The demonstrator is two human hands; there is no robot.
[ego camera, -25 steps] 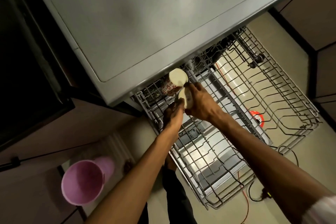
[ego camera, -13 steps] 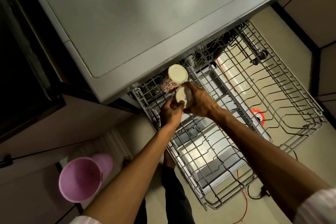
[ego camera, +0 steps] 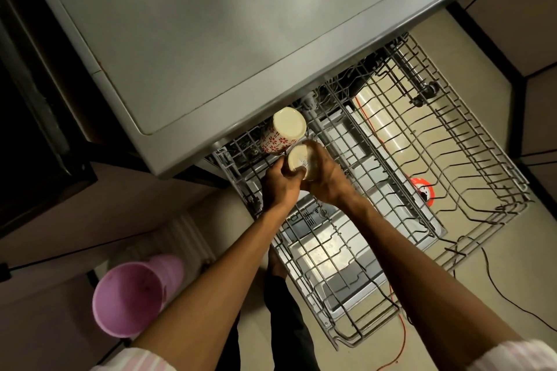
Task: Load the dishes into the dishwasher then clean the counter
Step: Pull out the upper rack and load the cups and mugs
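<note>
The dishwasher's upper wire rack (ego camera: pixel 376 250) is pulled out below the grey dishwasher top (ego camera: pixel 226 24). A white mug with red flowers (ego camera: pixel 281 132) stands upside down at the rack's back left. Right beside it, a second upturned cream mug (ego camera: pixel 300 158) is gripped by my right hand (ego camera: pixel 327 181), whose fingers curl round its side. My left hand (ego camera: pixel 280 185) holds the same mug from the left, fingertips on its rim. The mug's lower part is hidden by both hands.
A second wire rack (ego camera: pixel 470 166) extends to the right over the floor. A red and white round object (ego camera: pixel 423 193) lies under it. A pink bucket (ego camera: pixel 129 298) stands on the floor at lower left. Orange and black cables (ego camera: pixel 398 349) trail near the rack's front.
My left hand rose from the rack onto the cream mug's left side. Both hands and the mug shifted only slightly beside the flowered mug.
</note>
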